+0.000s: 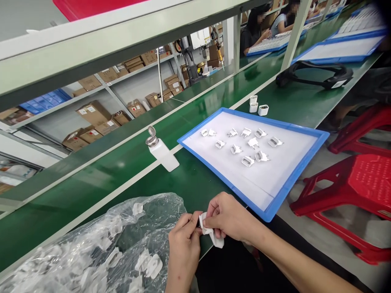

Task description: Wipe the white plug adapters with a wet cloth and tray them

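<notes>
My left hand [185, 240] is closed, its fingertips pinching the edge of a small white plastic plug part that is mostly hidden. Against it, my right hand [227, 215] presses a folded white cloth [217, 240], whose loose end hangs below the fingers. To the left, a see-through plastic bag [149, 205] holds many white plug parts [154, 266]. Beyond my right hand lies a blue-rimmed tray [293, 179] with several white plug parts with pins [262, 156], spread out on its white base.
A white pump bottle [165, 154] with a raised metal lid stands on the green bench [128, 162]. Several white housings [263, 110] sit behind the tray, near a black headband-like device [314, 75]. Red stools [348, 195] stand at the right. Co-workers sit further along the bench.
</notes>
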A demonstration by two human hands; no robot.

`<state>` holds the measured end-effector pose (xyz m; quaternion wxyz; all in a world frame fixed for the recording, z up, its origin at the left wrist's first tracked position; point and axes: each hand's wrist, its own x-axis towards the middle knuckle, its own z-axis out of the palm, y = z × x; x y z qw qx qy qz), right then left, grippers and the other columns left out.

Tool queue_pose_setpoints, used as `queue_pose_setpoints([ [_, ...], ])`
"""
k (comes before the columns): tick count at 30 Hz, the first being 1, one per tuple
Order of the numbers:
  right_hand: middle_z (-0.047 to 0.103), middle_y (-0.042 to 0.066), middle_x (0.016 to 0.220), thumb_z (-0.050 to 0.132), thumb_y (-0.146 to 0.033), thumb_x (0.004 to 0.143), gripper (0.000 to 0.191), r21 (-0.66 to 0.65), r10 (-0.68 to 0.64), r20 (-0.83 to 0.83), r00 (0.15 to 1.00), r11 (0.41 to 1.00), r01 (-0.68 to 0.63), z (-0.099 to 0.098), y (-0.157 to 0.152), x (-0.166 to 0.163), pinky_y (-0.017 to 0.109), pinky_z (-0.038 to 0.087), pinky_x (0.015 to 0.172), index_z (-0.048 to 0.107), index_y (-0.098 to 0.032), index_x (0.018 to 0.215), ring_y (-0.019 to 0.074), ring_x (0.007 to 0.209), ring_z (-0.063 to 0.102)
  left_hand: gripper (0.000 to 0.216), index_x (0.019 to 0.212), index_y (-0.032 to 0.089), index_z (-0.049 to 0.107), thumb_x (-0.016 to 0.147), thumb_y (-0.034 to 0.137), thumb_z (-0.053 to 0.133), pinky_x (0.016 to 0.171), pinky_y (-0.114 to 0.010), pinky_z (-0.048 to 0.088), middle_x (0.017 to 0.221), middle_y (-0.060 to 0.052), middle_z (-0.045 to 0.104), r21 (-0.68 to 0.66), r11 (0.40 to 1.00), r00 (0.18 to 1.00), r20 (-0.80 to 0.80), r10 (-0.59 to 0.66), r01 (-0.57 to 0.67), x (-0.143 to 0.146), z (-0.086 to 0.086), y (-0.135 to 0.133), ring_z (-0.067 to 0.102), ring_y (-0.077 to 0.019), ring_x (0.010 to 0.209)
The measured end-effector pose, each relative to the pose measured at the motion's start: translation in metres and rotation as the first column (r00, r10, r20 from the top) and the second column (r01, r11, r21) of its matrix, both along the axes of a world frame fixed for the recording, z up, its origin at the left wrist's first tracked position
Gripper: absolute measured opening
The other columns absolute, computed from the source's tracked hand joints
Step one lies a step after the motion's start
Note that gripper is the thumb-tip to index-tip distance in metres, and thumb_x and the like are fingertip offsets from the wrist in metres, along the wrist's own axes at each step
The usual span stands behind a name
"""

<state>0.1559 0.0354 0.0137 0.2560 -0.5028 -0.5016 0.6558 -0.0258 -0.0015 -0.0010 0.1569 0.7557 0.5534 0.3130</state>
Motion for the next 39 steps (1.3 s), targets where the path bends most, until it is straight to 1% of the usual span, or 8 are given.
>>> queue_pose_setpoints([
  [4,0.062,-0.001,0.045,0.066,-0.018,0.069,0.004,0.001,-0.001,-0.008,1.000,1.000,0.001,0.000,-0.001,-0.001,0.019,0.041,0.041,0.063,-0.018,0.066,0.0122,0.041,0.056,0.048,0.108,0.022,0.080,0.083,0.003,0.044,0.062,-0.021,0.054,0.083,-0.004,0.071,0.002,1.000,1.000,0.014,-0.026,0.026,-0.001,-0.002,-0.001,0.070,-0.0135,0.069],
  [10,0.064,-0.001,0.046,0.063,-0.014,0.068,0.006,0.041,-0.019,0.028,0.999,0.999,0.018,0.003,-0.002,0.000,0.019,0.041,0.039,0.062,-0.018,0.064,0.0134,0.042,0.058,0.044,0.106,0.022,0.081,0.082,0.005,0.048,0.062,-0.020,0.055,0.083,-0.003,0.072,0.015,1.000,0.999,0.040,0.004,-0.004,0.000,0.001,-0.001,0.071,-0.0132,0.069],
  [16,0.065,0.000,0.048,0.062,-0.014,0.076,0.009,0.076,-0.094,0.058,0.994,0.993,0.089,0.005,-0.010,0.009,0.019,0.043,0.042,0.062,-0.018,0.068,0.0139,0.043,0.061,0.042,0.107,0.025,0.080,0.084,0.006,0.050,0.064,-0.016,0.057,0.088,-0.001,0.073,-0.029,0.999,0.992,0.127,0.021,-0.017,-0.004,-0.007,-0.002,0.070,-0.0111,0.069],
  [21,0.069,0.000,0.056,0.064,-0.024,0.084,0.009,0.067,-0.129,0.004,0.992,0.989,0.128,0.002,-0.016,0.006,0.021,0.048,0.048,0.065,-0.018,0.077,0.0160,0.051,0.067,0.037,0.099,0.025,0.080,0.084,0.006,0.053,0.064,-0.016,0.056,0.086,0.001,0.073,-0.072,0.997,0.995,0.091,0.041,-0.035,-0.003,0.000,-0.004,0.069,-0.0109,0.069],
  [25,0.068,0.000,0.055,0.063,-0.025,0.082,0.009,0.035,-0.105,0.011,0.994,0.994,0.105,0.000,-0.016,0.003,0.021,0.045,0.044,0.066,-0.019,0.076,0.0164,0.049,0.066,0.033,0.099,0.024,0.080,0.084,0.007,0.056,0.065,-0.015,0.054,0.084,0.002,0.072,-0.079,0.996,0.998,0.051,0.035,-0.031,-0.003,0.004,-0.004,0.069,-0.0109,0.071],
  [31,0.067,0.000,0.051,0.061,-0.019,0.076,0.010,-0.005,-0.059,0.082,0.995,0.998,0.060,0.006,-0.011,-0.003,0.021,0.042,0.044,0.063,-0.020,0.066,0.0168,0.048,0.065,0.040,0.113,0.029,0.079,0.087,0.008,0.057,0.069,-0.017,0.052,0.087,0.001,0.071,-0.086,0.996,1.000,0.014,0.023,-0.022,-0.007,0.002,-0.005,0.069,-0.0123,0.078],
  [35,0.066,-0.001,0.048,0.061,-0.022,0.077,0.011,-0.064,-0.001,0.059,0.998,0.998,0.004,0.007,-0.007,-0.006,0.020,0.042,0.044,0.062,-0.021,0.066,0.0156,0.045,0.063,0.037,0.113,0.030,0.079,0.090,0.012,0.056,0.067,-0.019,0.050,0.086,0.000,0.070,-0.096,0.993,0.996,0.049,0.079,-0.074,-0.005,0.002,-0.008,0.067,-0.0131,0.075],
  [39,0.067,0.000,0.051,0.061,-0.020,0.077,0.011,-0.114,0.008,0.053,0.999,0.993,-0.002,0.007,-0.001,-0.005,0.020,0.043,0.043,0.063,-0.021,0.066,0.0156,0.047,0.063,0.033,0.108,0.032,0.081,0.090,0.015,0.058,0.068,-0.020,0.049,0.086,0.001,0.072,-0.091,0.991,0.994,0.054,0.099,-0.094,-0.003,0.002,-0.009,0.066,-0.0133,0.074],
])
